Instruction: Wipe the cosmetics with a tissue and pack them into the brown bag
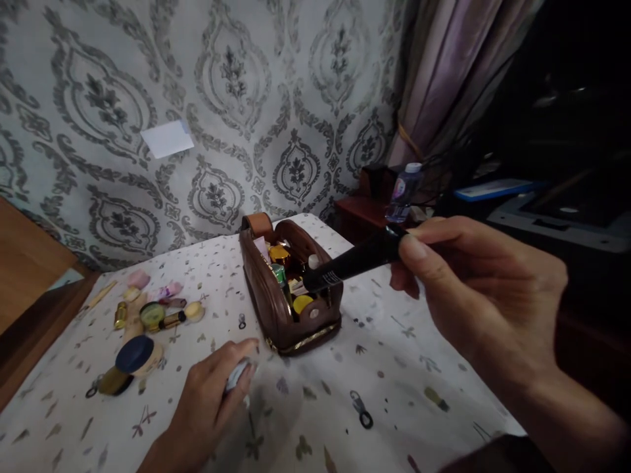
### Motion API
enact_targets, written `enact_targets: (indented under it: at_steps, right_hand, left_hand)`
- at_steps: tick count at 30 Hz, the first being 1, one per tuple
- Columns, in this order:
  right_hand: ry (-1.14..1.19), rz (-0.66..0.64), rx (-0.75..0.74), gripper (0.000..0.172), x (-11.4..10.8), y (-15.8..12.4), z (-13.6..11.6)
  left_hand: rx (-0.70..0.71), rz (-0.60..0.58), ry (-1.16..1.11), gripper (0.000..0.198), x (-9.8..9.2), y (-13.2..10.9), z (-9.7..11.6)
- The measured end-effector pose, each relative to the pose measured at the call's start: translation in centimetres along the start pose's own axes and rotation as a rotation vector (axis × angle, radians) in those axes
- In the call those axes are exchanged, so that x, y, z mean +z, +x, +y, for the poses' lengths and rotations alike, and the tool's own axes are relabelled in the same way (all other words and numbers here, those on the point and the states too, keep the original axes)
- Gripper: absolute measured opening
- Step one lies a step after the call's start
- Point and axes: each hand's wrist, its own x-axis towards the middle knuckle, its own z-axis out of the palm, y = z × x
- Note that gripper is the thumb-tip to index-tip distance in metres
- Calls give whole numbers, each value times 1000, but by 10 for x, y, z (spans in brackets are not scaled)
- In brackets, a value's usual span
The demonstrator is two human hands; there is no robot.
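Note:
A brown bag (266, 295) stands open on the patterned white cloth, with a yellow round item (302, 303), a green-capped item (278, 273) and other small things inside. My right hand (463, 282) pinches the end of a black tube (357, 259), whose far end with white lettering reaches over the bag's right side. Just in front of the bag on the left, my left hand (211, 394) is closed around a small pale item (237, 374), mostly covered by the fingers.
Several cosmetics lie on the left, among them a dark-blue-lidded jar (134, 355), a green round compact (152, 315) and a pink item (138, 279). A clear bottle (404, 192) stands behind on a reddish-brown surface (352, 213). Patterned wall rises behind the cloth.

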Motion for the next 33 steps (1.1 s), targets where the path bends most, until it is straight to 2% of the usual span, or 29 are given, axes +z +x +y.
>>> enact_targets:
  at_steps: [3,5,9,12,15,18,25,29,33]
  right_hand:
    - [-70,-29,-80,18,-2,13,13]
    - [-86,-55,-124,21,0,23,22]
    - [-52,-111,-210,18,6,46,41]
    - [-26,-182,-282,18,15,64,56]
    - [-22,-249,-304,18,28,78,69]
    - [-30,-324,-278,17,43,87,78]
    - [-88,-518,-302,16,74,96,87]
    - [-162,-601,-305,17,82,97,86]
    - [-151,-634,-357,17,87,98,87]
  left_hand:
    - [63,34,83,39,-2,30,6]
    - [23,15,102,43,-5,52,10]
    - [-141,-208,184,54,-15,94,18]
    - [-101,-312,330,55,-20,113,19]
    - [1,-341,458,52,-22,118,19]
    - [42,-345,506,49,-22,116,18]
    - [23,-387,494,46,-22,122,19]
    - [-3,-405,524,48,-20,124,21]
    - [5,-378,441,50,-21,112,22]
